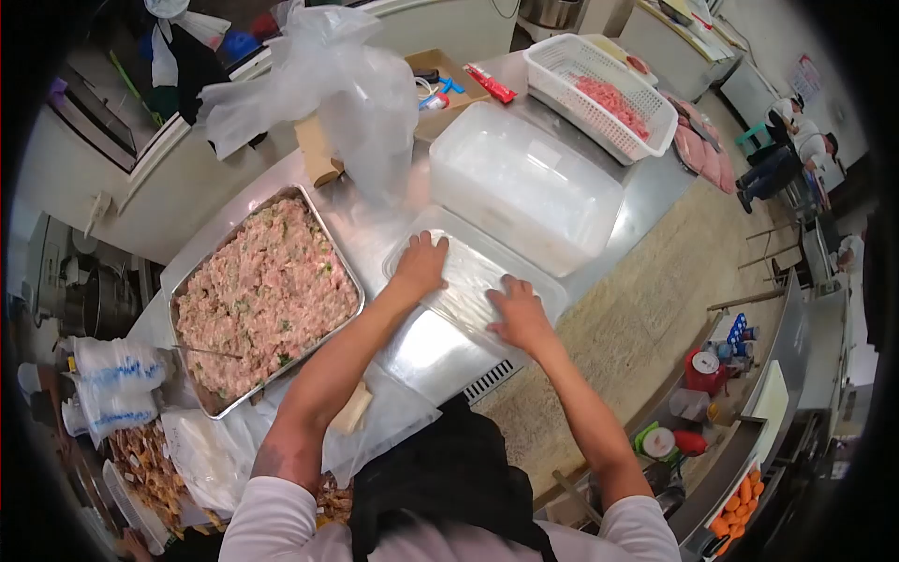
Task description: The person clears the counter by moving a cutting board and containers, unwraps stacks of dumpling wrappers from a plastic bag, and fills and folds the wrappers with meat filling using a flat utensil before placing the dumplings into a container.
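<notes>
A shallow clear plastic tray or lid (465, 298), with what looks like thin plastic film in it, lies on the steel table in front of me. My left hand (423, 263) rests at its left side, fingers apart and pointing away from me. Across from it, my right hand (518, 316) touches the tray's right part with fingers spread. Just beyond stands a deep translucent plastic tub (524, 178). To the left, a metal pan (330, 228) is full of minced meat (262, 290) mixed with green bits, and a thin metal handle sticks out of the meat.
Crumpled plastic bags (346, 84) stand at the back beside a cardboard box (459, 80) of small items. A white basket (599, 56) holds more meat at the far right. Plastic sheeting (389, 412) covers the near edge. Co-workers (807, 145) are far off on the right.
</notes>
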Demonstrator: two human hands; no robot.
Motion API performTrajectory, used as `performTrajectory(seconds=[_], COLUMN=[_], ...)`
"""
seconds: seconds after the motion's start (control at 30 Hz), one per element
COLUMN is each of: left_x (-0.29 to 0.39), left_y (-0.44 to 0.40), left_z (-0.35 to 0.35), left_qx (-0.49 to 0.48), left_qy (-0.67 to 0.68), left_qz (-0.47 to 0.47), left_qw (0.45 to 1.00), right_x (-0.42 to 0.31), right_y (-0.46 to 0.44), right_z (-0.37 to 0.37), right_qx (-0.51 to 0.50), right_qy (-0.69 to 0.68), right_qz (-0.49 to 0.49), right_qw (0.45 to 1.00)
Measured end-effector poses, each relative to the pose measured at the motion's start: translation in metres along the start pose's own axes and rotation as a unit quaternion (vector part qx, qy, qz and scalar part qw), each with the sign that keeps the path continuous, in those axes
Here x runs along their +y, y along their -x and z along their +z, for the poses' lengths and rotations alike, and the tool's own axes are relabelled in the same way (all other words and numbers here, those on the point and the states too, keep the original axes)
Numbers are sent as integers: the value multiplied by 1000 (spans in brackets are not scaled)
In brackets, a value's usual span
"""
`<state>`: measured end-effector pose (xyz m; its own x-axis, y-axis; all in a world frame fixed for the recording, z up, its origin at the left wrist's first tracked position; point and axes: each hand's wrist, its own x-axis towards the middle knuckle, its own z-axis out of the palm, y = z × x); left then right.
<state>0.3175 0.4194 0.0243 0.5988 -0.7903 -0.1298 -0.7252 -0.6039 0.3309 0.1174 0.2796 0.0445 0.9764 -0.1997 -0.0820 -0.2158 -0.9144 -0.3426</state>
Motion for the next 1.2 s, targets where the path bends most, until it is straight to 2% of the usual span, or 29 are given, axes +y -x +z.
performTrajectory(seconds=[0.03, 0.1, 0.17, 0.23, 0.33, 0.4, 0.47, 0.53, 0.6, 0.67, 0.73, 0.8, 0.83, 0.87, 0.9, 0.97, 1.0, 1.03, 1.1, 1.13, 1.17, 1.2], left_x=[4, 8, 0, -3, -6, 6, -19, -24, -26, -21, -13, -4, -3, -3, -6, -13, -17, -16, -11, -10, -10, -13], left_y=[4, 7, 12, 8, 3, 15, 7, 3, 10, 8, 13, 23, 29, 37, 43, 47, 48, 51, 58, 61, 62, 63], left_z=[-8, -19, -7, -2, -15, -32, 6, 0, 1, -4, -10, -16, -19, -20, -17, -7, -2, -2, -3, -6, -11, -12], left_qx=[-3, 43, 25, 14, 9, 55, 22, -2, 93, 93, 98, 68, 69, 19, -29, -28, -28, -26, -6, -25, -22, -26], left_qy=[1, -18, -31, -41, -52, -48, -50, -53, 63, 83, 104, -15, -16, -32, -46, -38, -33, -32, -51, -46, -45, -50], left_qz=[-2, 52, 38, 31, 41, 91, 80, 65, 110, 112, 117, 109, 107, 104, 97, 78, 68, 63, 71, 77, 72, 76], left_qw=[1000, 998, 998, 999, 998, 993, 995, 996, 988, 986, 983, 992, 992, 994, 994, 996, 997, 997, 996, 996, 996, 995], right_x=[-4, -10, -6, -4, -14, -24, -23, -22, -27, -29, -22, -27, -32, -34, -34, -33, -30, -30, -36, -38, -39, -41], right_y=[7, 20, 28, 22, 14, 13, 16, 6, 6, -6, -28, -46, -51, -50, -55, -71, -83, -95, -117, -123, -130, -135], right_z=[-6, -18, 9, 20, -9, -25, -19, -8, -13, -12, 11, 19, 20, 19, 20, 19, 19, 23, 34, 38, 41, 42], right_qx=[-3, 58, 35, -33, -66, -71, -76, -155, -147, -135, 20, 29, 39, 30, 27, -29, 4, 2, 54, 11, 10, 4], right_qy=[-2, 1, -10, 61, 3, -8, -18, 63, 46, 29, -39, 3, 40, 57, 57, 85, 81, 82, 21, 86, 87, 111], right_qz=[0, 36, 61, 129, 115, 88, 62, 141, 125, 114, -43, -51, -55, -19, -25, 4, -56, -61, -194, -142, -148, -99], right_qw=[1000, 998, 997, 989, 991, 994, 995, 976, 980, 984, 998, 998, 997, 998, 998, 996, 995, 995, 979, 986, 985, 989])
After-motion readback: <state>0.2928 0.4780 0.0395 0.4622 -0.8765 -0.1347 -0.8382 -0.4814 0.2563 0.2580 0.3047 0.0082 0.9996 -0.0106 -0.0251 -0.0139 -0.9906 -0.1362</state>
